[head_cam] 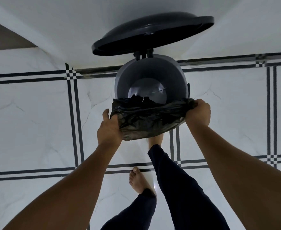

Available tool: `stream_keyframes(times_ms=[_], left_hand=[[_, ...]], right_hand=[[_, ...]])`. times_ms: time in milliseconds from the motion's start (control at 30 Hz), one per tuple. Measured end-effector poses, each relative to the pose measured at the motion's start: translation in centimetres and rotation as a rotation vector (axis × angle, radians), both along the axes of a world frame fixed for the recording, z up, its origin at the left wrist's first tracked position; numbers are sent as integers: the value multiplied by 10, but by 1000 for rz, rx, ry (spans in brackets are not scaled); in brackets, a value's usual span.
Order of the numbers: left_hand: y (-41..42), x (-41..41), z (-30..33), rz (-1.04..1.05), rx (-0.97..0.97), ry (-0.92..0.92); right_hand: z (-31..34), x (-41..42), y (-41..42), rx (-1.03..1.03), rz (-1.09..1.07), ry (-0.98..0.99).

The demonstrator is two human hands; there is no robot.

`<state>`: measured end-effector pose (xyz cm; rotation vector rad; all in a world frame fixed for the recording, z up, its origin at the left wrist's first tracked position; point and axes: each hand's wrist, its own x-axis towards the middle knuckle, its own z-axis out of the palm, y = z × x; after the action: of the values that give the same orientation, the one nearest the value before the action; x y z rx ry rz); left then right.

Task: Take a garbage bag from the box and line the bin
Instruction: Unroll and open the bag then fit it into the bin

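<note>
The black garbage bag (146, 117) is stretched across the near part of the bin's rim, held between the two hands, with its crumpled plastic folded down over the outside of the near wall and a small bunch of it dipping inside the opening. The left hand (109, 128) grips the bag's left edge, thumb up along the plastic and fingers hidden beneath it. The right hand (198, 112) is closed on a gathered wad of the bag's right edge, pressed against the bin's side.

Just beyond both hands stands the grey bin (150, 80), round and open, its far rim and inner wall still bare; the bottom shows between the hands and the far wall. Farther still from the hands, the dark lid (153, 34) is tipped up on its hinge at the bin's back edge.

Below the hands, a bare foot (154, 140) pokes out under the hanging bag, close to the bin's base, at the end of a dark trouser leg. The other foot (139, 181) rests nearer the person. All stand on a white marbled tile floor (36, 122) with black double lines, which meets a white wall (70, 30) behind the bin.
</note>
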<state>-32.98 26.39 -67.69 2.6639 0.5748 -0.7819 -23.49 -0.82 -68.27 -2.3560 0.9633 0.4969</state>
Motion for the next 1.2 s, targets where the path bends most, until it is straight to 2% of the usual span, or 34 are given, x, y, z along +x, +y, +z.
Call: stream_keyframes(times_ms=[167,233,300,400,500,567,700,833,1067,1200], left_hand=[[5,14,-6,14,22,-44],[9,24,-7,106,-18,-82],[15,39,-9,290,-120,-89],[21,62,-12,672,-383,-136],[22,83,-10,1004,-565,-149],[19,93,-10,1072,-600,-164],[8,105,-7,1042,-455,-263],[-3,112,3,928,-432,-370],[-2,112,-10,472,-432,-427],[3,114,-21,390,-422,-421]], right_hand=[[-3,18,-2,39,-177,-13],[-2,26,-5,85,-264,-30],[-1,38,-5,167,-379,-58],[3,54,3,288,-512,-117],[3,66,14,308,-524,-177],[2,69,23,262,-466,-198],[-1,70,33,199,-307,-316],[-2,71,37,193,-98,-356],[-10,79,42,216,349,-433],[-24,95,46,145,627,-333]])
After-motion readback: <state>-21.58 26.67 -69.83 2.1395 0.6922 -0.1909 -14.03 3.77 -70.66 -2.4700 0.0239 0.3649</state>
